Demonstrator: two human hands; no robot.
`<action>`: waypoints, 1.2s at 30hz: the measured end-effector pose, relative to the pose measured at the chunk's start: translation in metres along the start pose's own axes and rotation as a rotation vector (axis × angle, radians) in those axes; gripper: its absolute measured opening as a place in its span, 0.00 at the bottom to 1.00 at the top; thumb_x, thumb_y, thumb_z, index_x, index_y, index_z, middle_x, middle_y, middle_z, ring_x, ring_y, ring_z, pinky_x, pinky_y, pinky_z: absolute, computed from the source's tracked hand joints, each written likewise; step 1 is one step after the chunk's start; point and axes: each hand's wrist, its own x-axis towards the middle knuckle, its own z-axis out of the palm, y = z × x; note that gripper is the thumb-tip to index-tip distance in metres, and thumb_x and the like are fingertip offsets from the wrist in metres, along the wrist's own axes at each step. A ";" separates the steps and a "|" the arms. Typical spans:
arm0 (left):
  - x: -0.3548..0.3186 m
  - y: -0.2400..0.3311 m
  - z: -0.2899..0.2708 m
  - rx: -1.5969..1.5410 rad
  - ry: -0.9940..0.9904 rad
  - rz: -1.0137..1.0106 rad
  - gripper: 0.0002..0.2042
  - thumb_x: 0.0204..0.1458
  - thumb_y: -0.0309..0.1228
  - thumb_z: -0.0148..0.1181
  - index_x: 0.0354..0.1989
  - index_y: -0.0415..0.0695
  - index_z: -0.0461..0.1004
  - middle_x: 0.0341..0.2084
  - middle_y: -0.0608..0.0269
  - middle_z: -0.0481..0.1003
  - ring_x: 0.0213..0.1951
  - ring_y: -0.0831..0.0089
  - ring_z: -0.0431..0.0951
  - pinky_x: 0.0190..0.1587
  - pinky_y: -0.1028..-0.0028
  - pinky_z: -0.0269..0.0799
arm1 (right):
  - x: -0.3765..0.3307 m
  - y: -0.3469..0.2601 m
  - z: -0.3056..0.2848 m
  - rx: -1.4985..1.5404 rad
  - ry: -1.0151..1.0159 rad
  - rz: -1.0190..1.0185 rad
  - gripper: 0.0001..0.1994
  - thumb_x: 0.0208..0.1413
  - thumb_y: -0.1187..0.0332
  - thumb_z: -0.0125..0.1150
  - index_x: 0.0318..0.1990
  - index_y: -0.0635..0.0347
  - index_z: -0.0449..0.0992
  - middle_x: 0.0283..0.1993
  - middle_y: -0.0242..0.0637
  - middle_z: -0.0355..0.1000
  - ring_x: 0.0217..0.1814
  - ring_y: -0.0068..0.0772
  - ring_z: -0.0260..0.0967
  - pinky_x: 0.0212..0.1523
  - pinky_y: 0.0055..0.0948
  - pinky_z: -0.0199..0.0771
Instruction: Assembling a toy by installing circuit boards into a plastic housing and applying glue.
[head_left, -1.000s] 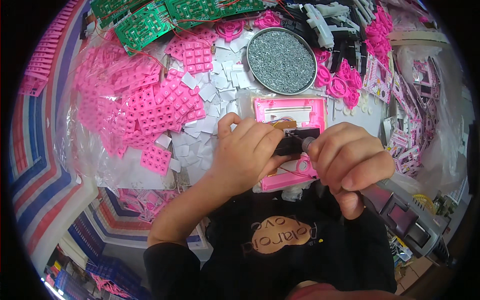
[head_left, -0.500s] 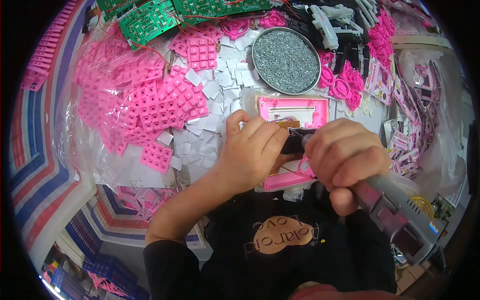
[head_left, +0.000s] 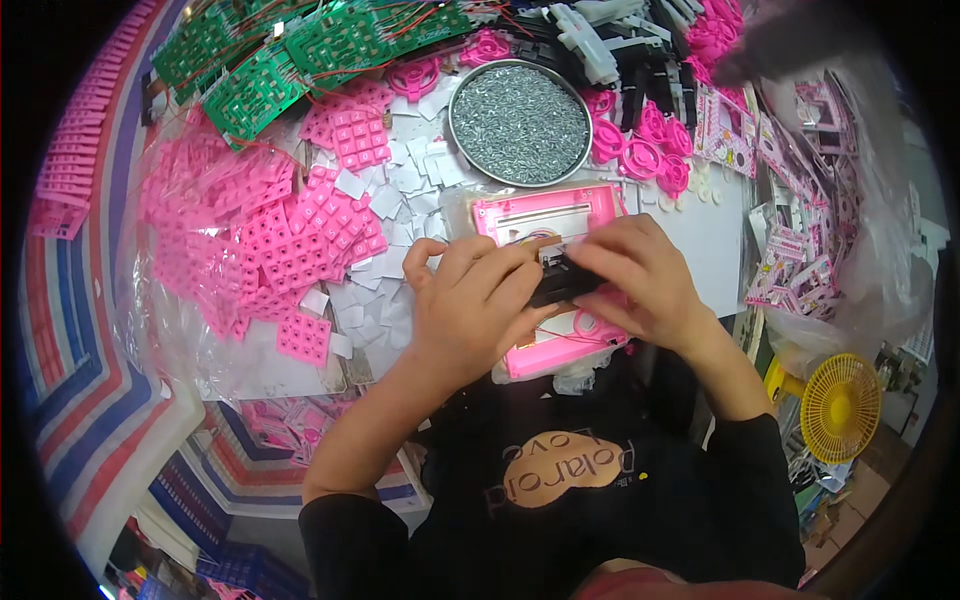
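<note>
A pink plastic housing [head_left: 545, 357] lies in front of me, its frame running above and below my hands. Across its middle sits a black plastic part [head_left: 562, 287] with a small mechanism on top. Wrapped round the left end of that part are the fingers of my left hand [head_left: 472, 300]. From the right, my right hand [head_left: 655, 285] pinches the same part with bent fingers, its fingertips slightly blurred. Thin coloured wires and a brown strip show beside the part. A pink ring-shaped piece [head_left: 590, 325] lies partly under my right hand.
A round metal tray [head_left: 520, 122] of small screws stands behind the housing. Pink keypads [head_left: 300, 235] and white paper squares are heaped at left. Green circuit boards [head_left: 330, 50] with red wires lie at far left. A dark blurred shape [head_left: 810, 45] hangs far right, above printed pink pieces. A yellow fan [head_left: 840, 408] stands right.
My right hand has let go of the grey power screwdriver and now grips the black part. My left hand stays on it. The view has shifted, bringing the fan fully into sight.
</note>
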 end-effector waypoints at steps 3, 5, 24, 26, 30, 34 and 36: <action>-0.001 0.000 -0.005 -0.175 -0.077 -0.150 0.29 0.41 0.34 0.74 0.52 0.43 0.69 0.45 0.62 0.73 0.47 0.66 0.72 0.52 0.62 0.56 | 0.003 0.014 -0.007 0.077 0.004 -0.118 0.23 0.44 0.66 0.73 0.50 0.57 0.78 0.44 0.41 0.74 0.40 0.44 0.70 0.38 0.36 0.72; -0.016 0.004 0.016 -0.442 0.107 -0.326 0.31 0.44 0.30 0.72 0.56 0.40 0.62 0.45 0.57 0.73 0.49 0.65 0.72 0.55 0.64 0.60 | 0.012 0.023 -0.014 0.124 0.016 -0.071 0.21 0.46 0.65 0.72 0.49 0.56 0.78 0.43 0.41 0.74 0.39 0.44 0.70 0.38 0.35 0.71; -0.006 0.015 0.016 0.118 0.030 -0.203 0.32 0.47 0.31 0.66 0.62 0.35 0.66 0.41 0.61 0.76 0.42 0.62 0.71 0.52 0.61 0.58 | 0.038 0.035 -0.016 -0.033 -0.140 -0.083 0.29 0.40 0.68 0.71 0.55 0.54 0.73 0.47 0.39 0.71 0.54 0.45 0.68 0.47 0.39 0.75; -0.005 0.015 0.017 0.096 0.035 -0.200 0.32 0.46 0.30 0.66 0.62 0.36 0.66 0.40 0.61 0.76 0.43 0.62 0.72 0.52 0.61 0.58 | 0.030 0.038 -0.006 -0.086 -0.085 -0.109 0.30 0.40 0.70 0.71 0.57 0.54 0.73 0.47 0.39 0.72 0.55 0.45 0.67 0.50 0.41 0.74; -0.010 0.008 0.025 0.067 0.097 -0.224 0.31 0.45 0.34 0.66 0.61 0.39 0.69 0.36 0.61 0.71 0.40 0.63 0.70 0.51 0.60 0.58 | 0.046 0.039 -0.012 -0.124 -0.142 -0.188 0.29 0.44 0.66 0.70 0.57 0.57 0.72 0.49 0.38 0.73 0.55 0.42 0.69 0.53 0.37 0.74; -0.007 0.011 0.020 0.091 0.070 -0.210 0.30 0.45 0.31 0.65 0.61 0.40 0.70 0.35 0.61 0.71 0.40 0.62 0.70 0.49 0.61 0.59 | 0.043 0.016 -0.007 -0.394 -0.109 -0.148 0.25 0.45 0.67 0.65 0.53 0.66 0.72 0.44 0.41 0.73 0.48 0.39 0.72 0.46 0.33 0.75; -0.006 0.014 0.015 0.133 0.041 -0.192 0.30 0.45 0.28 0.65 0.61 0.39 0.70 0.36 0.60 0.73 0.40 0.61 0.72 0.48 0.62 0.61 | 0.044 0.003 -0.007 -0.527 -0.091 -0.177 0.19 0.44 0.68 0.62 0.44 0.68 0.73 0.37 0.38 0.72 0.43 0.36 0.72 0.38 0.29 0.75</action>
